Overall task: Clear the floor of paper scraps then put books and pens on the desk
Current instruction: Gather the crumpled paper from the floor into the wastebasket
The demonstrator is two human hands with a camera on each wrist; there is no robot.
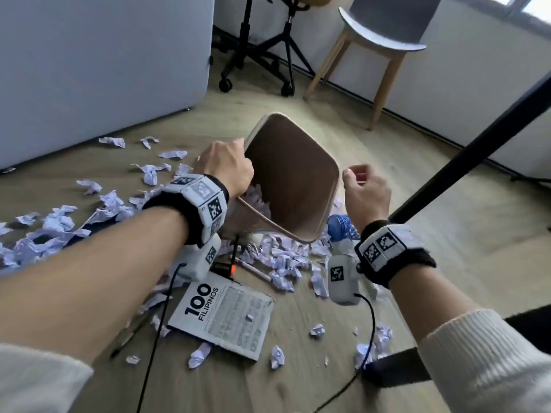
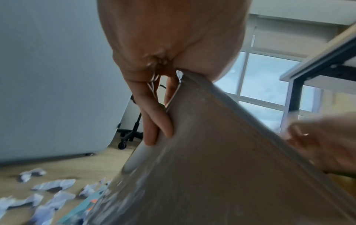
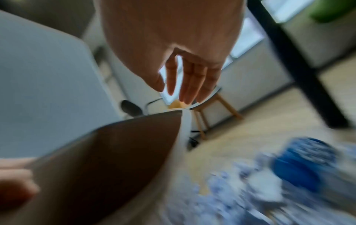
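Observation:
My left hand (image 1: 226, 171) grips the rim of a waste bin (image 1: 292, 186), white outside and brown inside, tilted above the floor. The left wrist view shows the fingers (image 2: 154, 121) curled over the bin's (image 2: 212, 167) edge. A few paper scraps (image 1: 256, 199) lie inside it. My right hand (image 1: 363, 186) hovers beside the bin's right rim, fingers (image 3: 185, 82) loosely curled and empty. Crumpled paper scraps (image 1: 283, 257) cover the floor beneath the bin and to the left (image 1: 59, 228). A book titled "100 Filipinos" (image 1: 226, 314) lies near me, with a white pen (image 1: 256, 271) beside it.
A blue patterned object (image 1: 340, 229) lies among the scraps under the bin's right side. A black desk leg (image 1: 477, 150) slants across the right. A grey chair with wooden legs (image 1: 381, 40) and an office chair base (image 1: 262, 55) stand behind. A white panel (image 1: 89, 70) is at left.

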